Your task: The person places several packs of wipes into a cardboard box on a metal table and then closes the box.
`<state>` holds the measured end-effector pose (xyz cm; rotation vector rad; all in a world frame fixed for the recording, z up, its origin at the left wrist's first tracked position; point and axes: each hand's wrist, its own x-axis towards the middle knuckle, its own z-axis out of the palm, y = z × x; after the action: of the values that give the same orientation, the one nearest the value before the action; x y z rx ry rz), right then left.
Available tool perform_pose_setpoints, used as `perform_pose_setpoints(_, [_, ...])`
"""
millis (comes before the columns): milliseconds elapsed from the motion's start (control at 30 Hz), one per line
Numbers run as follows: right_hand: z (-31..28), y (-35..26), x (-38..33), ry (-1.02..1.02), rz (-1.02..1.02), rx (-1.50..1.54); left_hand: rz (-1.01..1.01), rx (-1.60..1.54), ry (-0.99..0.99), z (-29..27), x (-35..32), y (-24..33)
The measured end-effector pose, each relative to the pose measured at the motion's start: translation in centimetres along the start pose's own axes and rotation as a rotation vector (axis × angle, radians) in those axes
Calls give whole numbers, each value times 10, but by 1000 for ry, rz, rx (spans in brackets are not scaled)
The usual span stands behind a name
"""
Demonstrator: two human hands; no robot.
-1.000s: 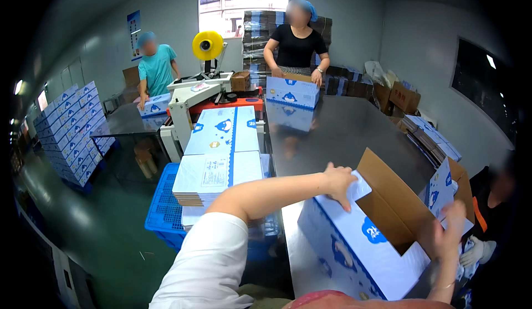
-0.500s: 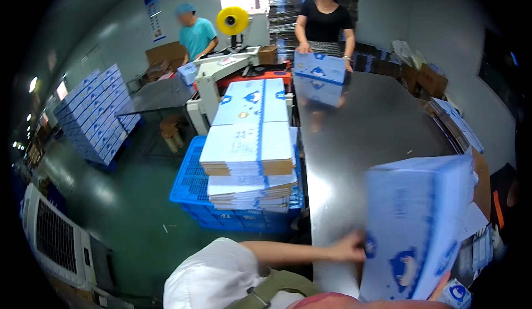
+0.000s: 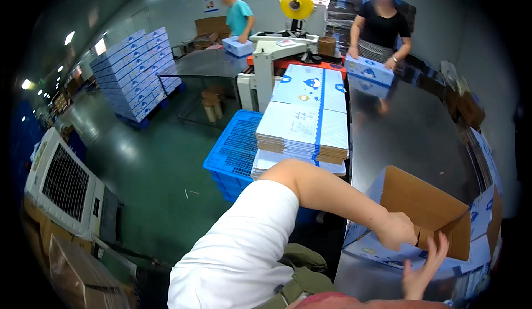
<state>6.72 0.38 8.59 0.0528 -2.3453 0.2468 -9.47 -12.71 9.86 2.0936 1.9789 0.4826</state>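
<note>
A blue-and-white printed carton [image 3: 424, 198] stands opened out at the near right of the steel table, its plain brown inside showing. My left hand [image 3: 396, 231] reaches over its near wall with the fingers curled into a fist; whatever those fingers hold, if anything, is hidden. Just right of it is my right hand [image 3: 426, 267], fingers spread apart in front of the near wall and nothing in them. Left of the carton, flat folded cartons [image 3: 302, 123] of the same print are piled up, partly covered by my left arm.
Below the pile is a blue plastic crate [image 3: 233, 151]. A tape sealing machine [image 3: 282, 51] with a yellow roll stands beyond it. One person [image 3: 382, 29] holds a carton at the steel table's [image 3: 399, 137] far end; another [image 3: 238, 18] handles one at the far left.
The flattened-looking carton has been opened out and turned so its brown inside faces up. My left hand has moved from its side to over the near wall. The view has shifted left.
</note>
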Motion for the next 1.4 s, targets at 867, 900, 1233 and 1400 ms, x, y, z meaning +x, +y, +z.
perform_pose_setpoints(867, [128, 136, -45, -234, 321, -14, -631, 69, 254, -28, 34, -250])
perform_pose_setpoints(900, [138, 138, -52, -87, 259, 1, -643, 17, 268, -32, 30, -255])
perform_pose_setpoints(1233, [77, 132, -202, -176, 838, -102, -547, -74, 378, -21, 6, -331])
perform_pose_setpoints(1400, [64, 127, -204, -158, 853, -24, -690, 37, 239, -33, 23, -322])
